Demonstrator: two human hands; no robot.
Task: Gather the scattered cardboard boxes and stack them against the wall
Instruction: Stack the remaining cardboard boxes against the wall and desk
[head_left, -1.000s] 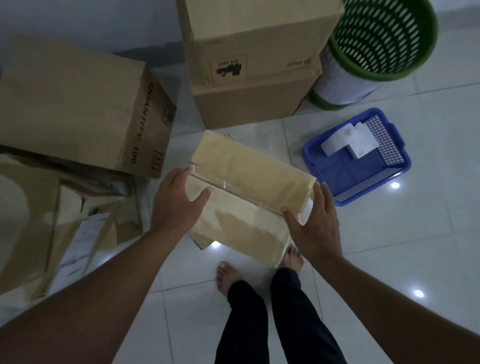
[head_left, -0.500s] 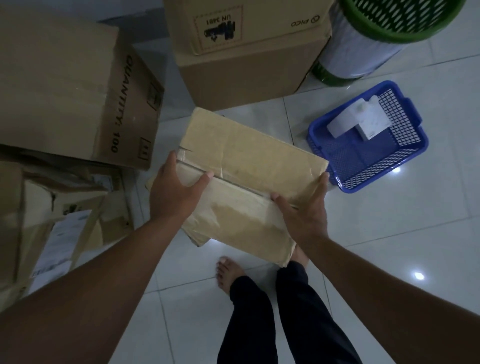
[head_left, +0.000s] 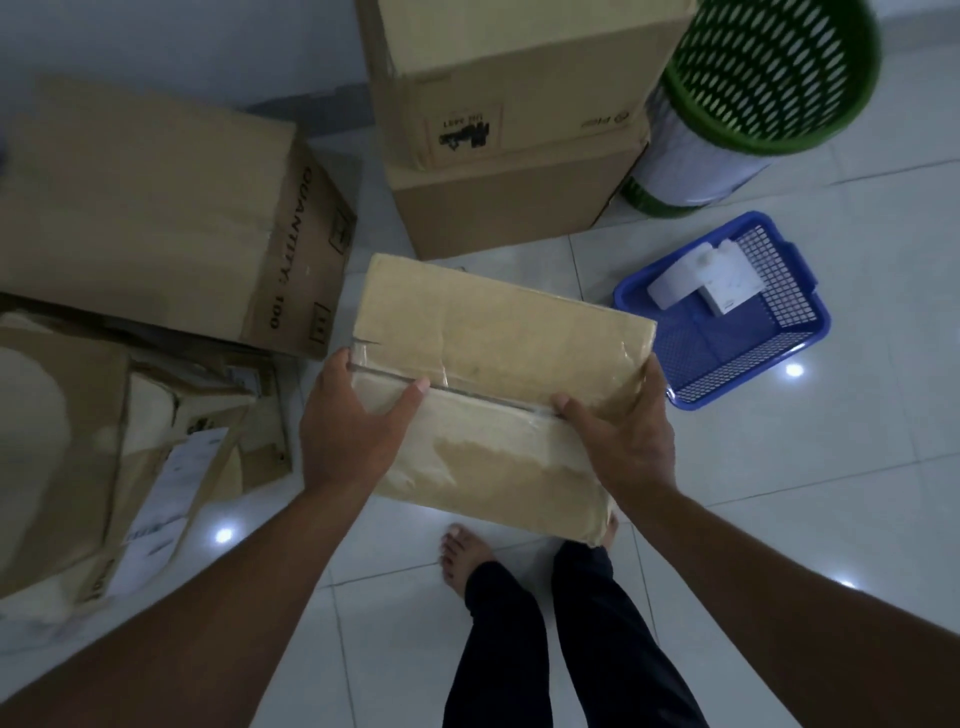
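A flat, taped cardboard box (head_left: 498, 353) is held in the air above the tiled floor. My left hand (head_left: 348, 431) grips its left edge, thumb on top. My right hand (head_left: 623, 441) grips its right edge the same way. Straight ahead, two larger cardboard boxes (head_left: 519, 156) stand stacked against the wall. To the left a big box printed "QUANTITY: 100" (head_left: 171, 218) lies on its side. Below it sits a crumpled, torn box (head_left: 104, 457) with a white label.
A green perforated waste bin (head_left: 769, 78) stands at the upper right beside the stack. A blue plastic basket (head_left: 727, 332) with white items lies on the floor to the right. My bare feet and dark trouser legs (head_left: 545, 623) are below the box.
The box has come up off the floor and closer to me, with both hands closing firmly on its edges. The view has shifted slightly toward the stacked boxes.
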